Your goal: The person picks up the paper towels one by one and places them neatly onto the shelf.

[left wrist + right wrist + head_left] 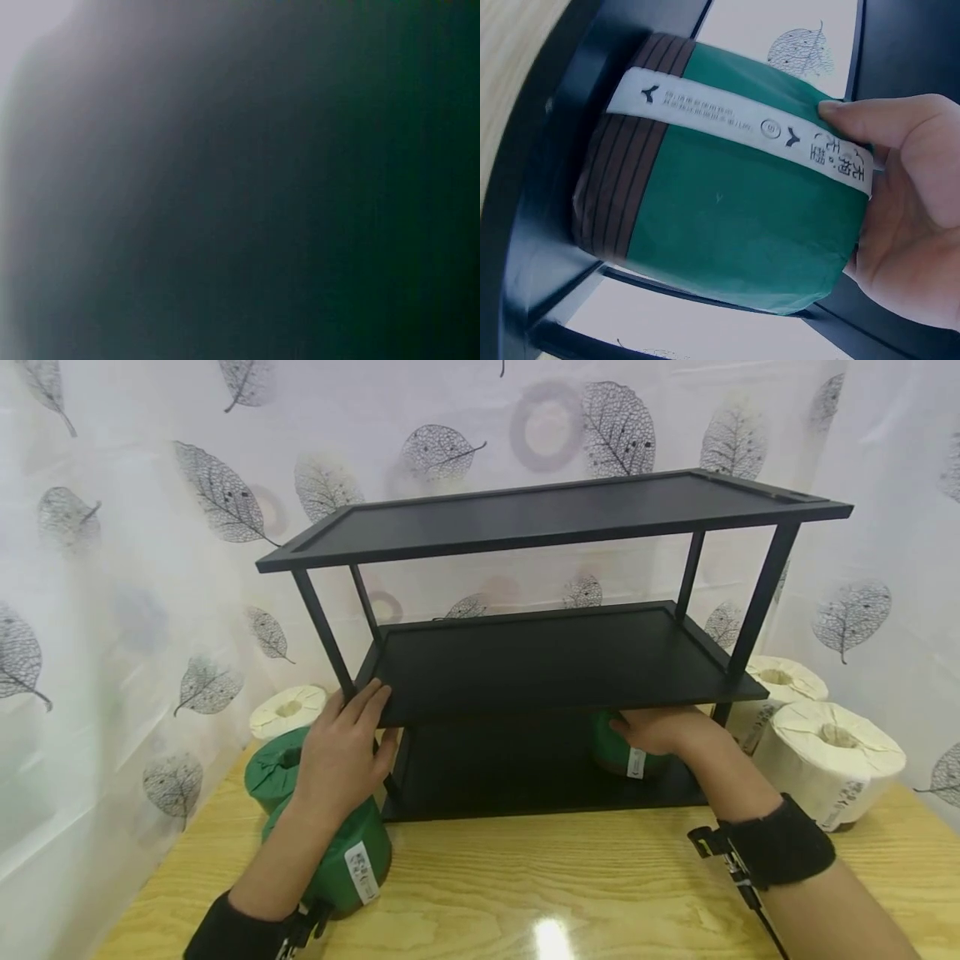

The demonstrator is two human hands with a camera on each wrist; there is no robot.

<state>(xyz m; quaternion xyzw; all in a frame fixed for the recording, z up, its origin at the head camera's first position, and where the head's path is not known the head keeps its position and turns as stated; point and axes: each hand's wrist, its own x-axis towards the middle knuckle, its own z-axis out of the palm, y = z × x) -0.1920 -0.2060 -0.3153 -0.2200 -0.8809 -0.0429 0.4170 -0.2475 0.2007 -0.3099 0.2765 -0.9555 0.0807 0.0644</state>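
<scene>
A black tiered shelf rack [525,652] stands on the wooden table. My right hand [652,727] reaches under its middle board and grips a green paper-wrapped toilet roll [742,180] on the bottom board. In the right wrist view, that hand's thumb lies by the white label strip and its fingers go round the roll's end, partly hidden. My left hand [341,756] holds the middle board's front left corner, fingers on top beside the post, thumb below the edge. Under the left forearm stand two more green rolls [330,860]. The left wrist view is only a dark blur.
Cream-wrapped rolls stand at the right, one [832,760] in front of another [780,681]; one more cream roll [287,712] is behind the green ones at left. A white leaf-patterned curtain [187,568] hangs behind. The rack's top board [555,518] overhangs the middle one.
</scene>
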